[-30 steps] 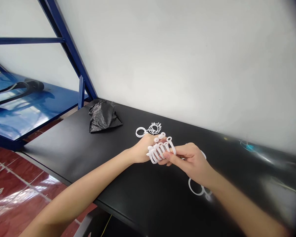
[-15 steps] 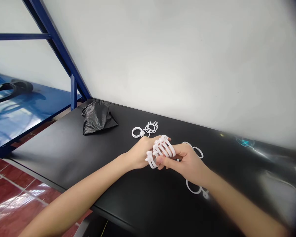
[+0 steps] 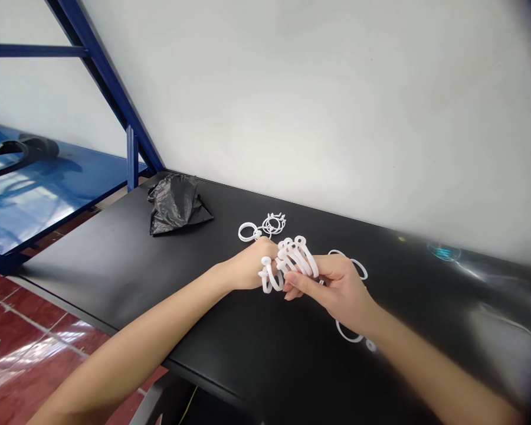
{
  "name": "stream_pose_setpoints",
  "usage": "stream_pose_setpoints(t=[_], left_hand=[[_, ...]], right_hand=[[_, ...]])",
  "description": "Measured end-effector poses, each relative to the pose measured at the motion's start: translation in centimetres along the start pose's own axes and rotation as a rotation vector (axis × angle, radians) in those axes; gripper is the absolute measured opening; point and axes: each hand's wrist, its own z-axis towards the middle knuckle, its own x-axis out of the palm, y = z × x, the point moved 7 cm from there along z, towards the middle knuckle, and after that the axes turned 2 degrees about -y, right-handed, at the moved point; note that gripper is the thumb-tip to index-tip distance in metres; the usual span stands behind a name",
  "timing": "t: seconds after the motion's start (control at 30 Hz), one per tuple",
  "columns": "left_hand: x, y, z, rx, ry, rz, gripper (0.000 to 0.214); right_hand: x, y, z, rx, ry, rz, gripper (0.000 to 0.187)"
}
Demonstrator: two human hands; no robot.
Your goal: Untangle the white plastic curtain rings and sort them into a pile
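Note:
Several white plastic curtain rings (image 3: 298, 257), each with a small round eyelet, are bunched in a row between my two hands, above the black table (image 3: 194, 336). My right hand (image 3: 343, 286) grips the bunch from the right, thumb in front and fingers running behind and through the rings. My left hand (image 3: 250, 265) is curled against the bunch from the left, its fingers mostly hidden behind the rings. A pair of rings (image 3: 268, 277) hangs a little apart from the others, by the left fingers.
Linked white rings (image 3: 248, 232) lie behind my left hand. Other rings (image 3: 349, 333) lie partly hidden under my right arm. A crumpled black plastic bag (image 3: 174, 203) rests at the back left. A white wall (image 3: 292, 106) stands behind, with a blue metal frame (image 3: 101, 71) on the left.
The rings in my hands have tilted and spread a little, with the left pair standing more apart. My view has shifted slightly; the loose rings lie as before.

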Motion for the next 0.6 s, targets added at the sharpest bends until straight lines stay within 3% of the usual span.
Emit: stream_pose_setpoints(t=[0.2,0.43,0.6], left_hand=[[0.2,0.3,0.2,-0.050,-0.053,-0.185,0.028],[0.1,1.5,-0.2,-0.174,-0.203,-0.232,0.018],[0.5,2.0,-0.3,-0.306,-0.189,-0.099,0.010]], right_hand=[[0.1,1.3,-0.1,-0.142,0.009,-0.165,0.027],[0.0,-0.4,0.3,0.027,-0.018,-0.065,0.019],[1.2,-1.5,0.0,0.128,-0.003,-0.085,0.019]])
